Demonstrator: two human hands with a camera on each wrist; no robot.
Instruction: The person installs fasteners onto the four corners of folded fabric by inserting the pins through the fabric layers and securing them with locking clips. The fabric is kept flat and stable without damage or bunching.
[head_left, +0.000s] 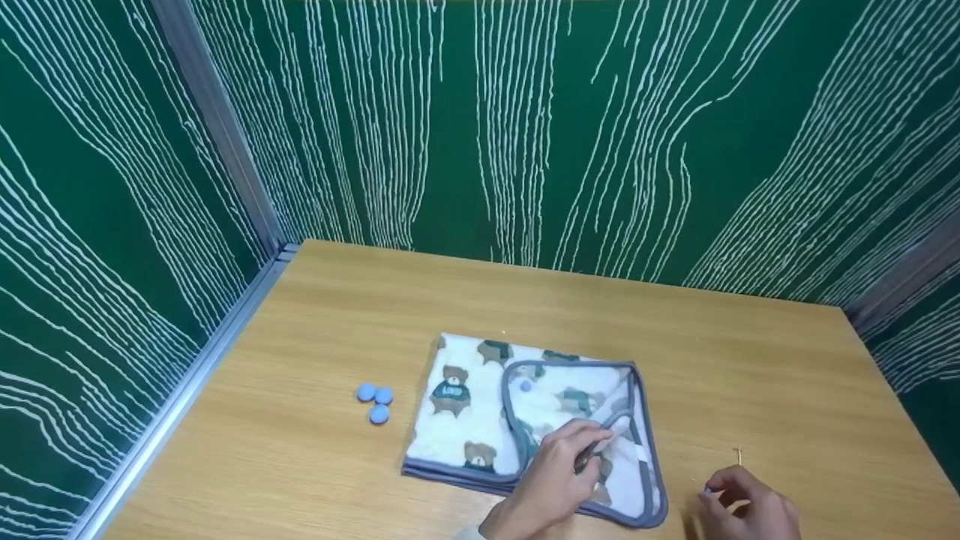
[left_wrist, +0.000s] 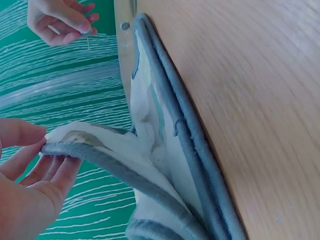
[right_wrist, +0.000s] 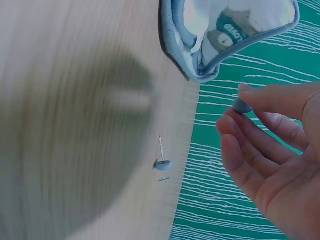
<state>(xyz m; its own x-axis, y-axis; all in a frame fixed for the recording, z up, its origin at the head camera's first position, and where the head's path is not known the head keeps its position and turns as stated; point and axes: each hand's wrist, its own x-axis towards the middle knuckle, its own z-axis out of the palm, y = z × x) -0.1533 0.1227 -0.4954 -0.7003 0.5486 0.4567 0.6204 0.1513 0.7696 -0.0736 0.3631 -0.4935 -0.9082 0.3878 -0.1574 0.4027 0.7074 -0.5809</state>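
Note:
A folded white blanket [head_left: 480,420] with brown bears and grey trim lies on the table. My left hand [head_left: 551,472] pinches the trimmed edge of its upper layer between thumb and fingers. In the left wrist view that flap [left_wrist: 125,160] is raised off the layers below. A blue round head [head_left: 526,386] shows on the folded-over layer. My right hand [head_left: 754,510], right of the blanket, pinches a pin with a round blue-grey head [right_wrist: 242,104] between thumb and fingertips, its thin point sticking up past the thumb.
Three blue round heads [head_left: 379,413] sit together on the wooden table [head_left: 315,337] left of the blanket. Another round-headed pin [right_wrist: 162,165] lies near my right hand, its shaft upward. Green walls [head_left: 450,150] with white lines surround the table's back and sides.

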